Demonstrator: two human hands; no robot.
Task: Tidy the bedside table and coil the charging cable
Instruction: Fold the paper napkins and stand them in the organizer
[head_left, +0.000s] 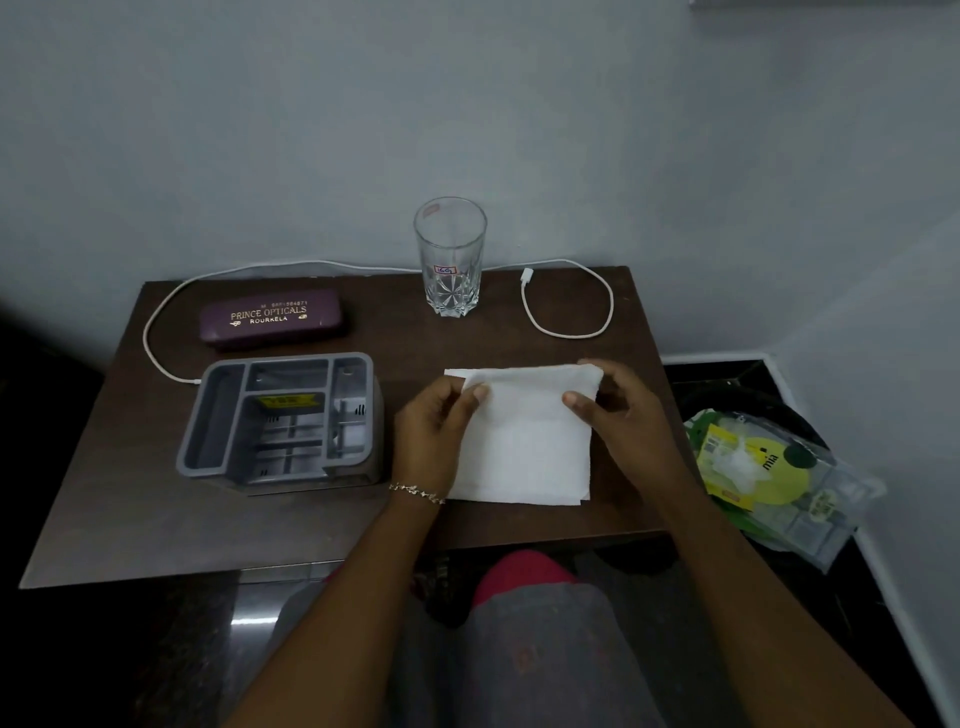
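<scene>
Head view showed the tidying step, seemingly folding: left hand (436, 423) pinched the white paper napkin's (524, 452) left edge, right hand (621, 413) its right corner, before the glass (450, 257); charging cable (528, 275) sprawled uncoiled behind the glass; coiling likely needs both hands freed.

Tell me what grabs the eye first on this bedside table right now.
The white napkin at the front centre, pinched at its far corners by the left hand and right hand. Behind it an empty glass stands at the back edge, with the white charging cable sprawling uncoiled to both sides. A grey organiser sits left of the napkin.
</scene>
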